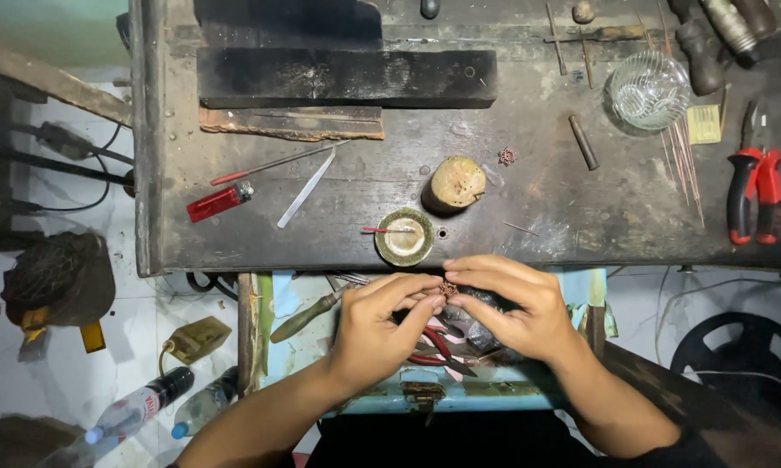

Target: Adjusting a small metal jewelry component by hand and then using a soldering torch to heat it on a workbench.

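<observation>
Forearms enter from the bottom edge; left hand (382, 322) and right hand (516, 305) meet above an open turquoise drawer (529, 386), fingertips of both pinched together on a small copper wire ornament (447, 288) just below the workbench (581, 208) edge. Drawer: red-handled pliers (434, 355), wooden-handled tool (305, 315). Bench: round dish (404, 237), wooden stump (456, 183), red lighter (218, 202), glass bowl (649, 89).

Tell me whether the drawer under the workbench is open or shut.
Open. The pale blue drawer is pulled out below the bench edge, with red-handled pliers visible inside beneath both hands.
</observation>
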